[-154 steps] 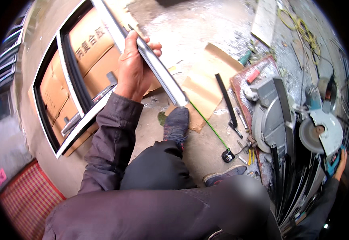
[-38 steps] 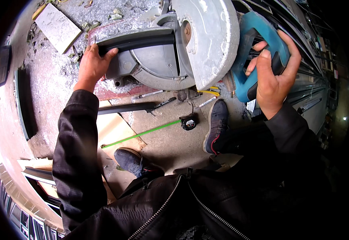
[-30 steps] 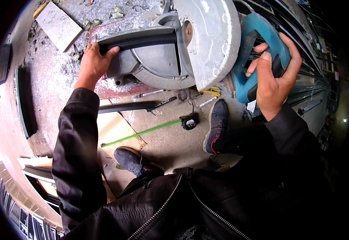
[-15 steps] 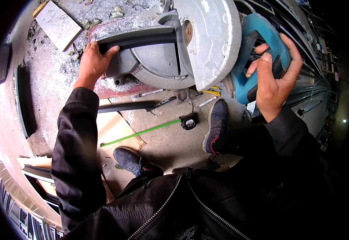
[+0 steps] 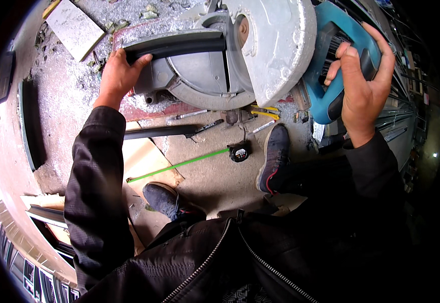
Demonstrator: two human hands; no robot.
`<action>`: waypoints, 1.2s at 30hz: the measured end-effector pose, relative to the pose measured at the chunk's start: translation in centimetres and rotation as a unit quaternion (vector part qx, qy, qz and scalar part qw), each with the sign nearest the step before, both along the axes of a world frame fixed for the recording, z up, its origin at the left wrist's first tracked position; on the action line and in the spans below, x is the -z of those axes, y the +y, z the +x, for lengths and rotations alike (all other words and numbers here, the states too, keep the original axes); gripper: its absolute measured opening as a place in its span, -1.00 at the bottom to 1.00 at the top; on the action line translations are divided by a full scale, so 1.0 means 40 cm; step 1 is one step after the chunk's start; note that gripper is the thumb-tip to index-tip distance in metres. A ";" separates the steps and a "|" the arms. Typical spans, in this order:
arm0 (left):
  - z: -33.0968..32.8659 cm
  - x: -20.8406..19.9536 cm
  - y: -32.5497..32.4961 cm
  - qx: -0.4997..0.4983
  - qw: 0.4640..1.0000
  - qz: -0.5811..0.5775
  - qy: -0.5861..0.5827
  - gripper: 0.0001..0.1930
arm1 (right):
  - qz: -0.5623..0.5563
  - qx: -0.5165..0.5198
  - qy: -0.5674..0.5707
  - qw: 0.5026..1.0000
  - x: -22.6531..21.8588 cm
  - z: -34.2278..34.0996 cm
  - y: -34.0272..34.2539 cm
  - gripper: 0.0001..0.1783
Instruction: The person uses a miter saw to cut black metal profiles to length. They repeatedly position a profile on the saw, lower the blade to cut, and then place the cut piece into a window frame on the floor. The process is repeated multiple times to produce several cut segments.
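Note:
My left hand [image 5: 116,77] is closed on the left end of a black profile strip [image 5: 184,46], thumb on its near side. The strip lies against the fence of a grey mitre saw [image 5: 200,76], across the round table. Over the strip's right end stands the saw's pale, dust-covered blade guard [image 5: 285,55]; the blade's cutting edge is hidden. At the right, my right hand [image 5: 362,93] is wrapped round the saw's teal loop handle [image 5: 348,25], with some fingers through the opening.
Below the saw, a tape measure [image 5: 239,151] lies with its green blade [image 5: 179,166] drawn out over cardboard [image 5: 147,156]. Markers [image 5: 210,126], a yellow cutter knife [image 5: 265,110] and another dark strip [image 5: 154,132] lie nearby. A pale board [image 5: 74,30] sits among metal shavings at upper left.
My right hand and the saw's handle and guard have moved right and slightly up. My left hand stays on the strip's left end.

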State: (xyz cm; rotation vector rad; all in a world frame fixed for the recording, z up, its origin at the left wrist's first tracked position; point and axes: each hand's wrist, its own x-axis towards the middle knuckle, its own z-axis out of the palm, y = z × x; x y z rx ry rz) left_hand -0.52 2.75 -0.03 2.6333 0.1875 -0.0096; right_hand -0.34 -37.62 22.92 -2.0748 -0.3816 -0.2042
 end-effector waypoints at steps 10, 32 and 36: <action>0.004 0.006 -0.002 -0.004 1.000 0.000 -0.002 -0.18 | 0.014 -0.004 0.007 1.000 0.003 -0.002 -0.001 -0.46; 0.001 -0.002 -0.006 -0.007 1.000 0.004 0.001 -0.21 | 0.078 0.013 0.002 0.997 0.051 -0.036 0.002 -0.47; 0.004 -0.018 -0.010 -0.007 1.000 0.002 0.024 -0.18 | 0.071 0.012 -0.003 0.997 0.059 -0.044 -0.002 -0.45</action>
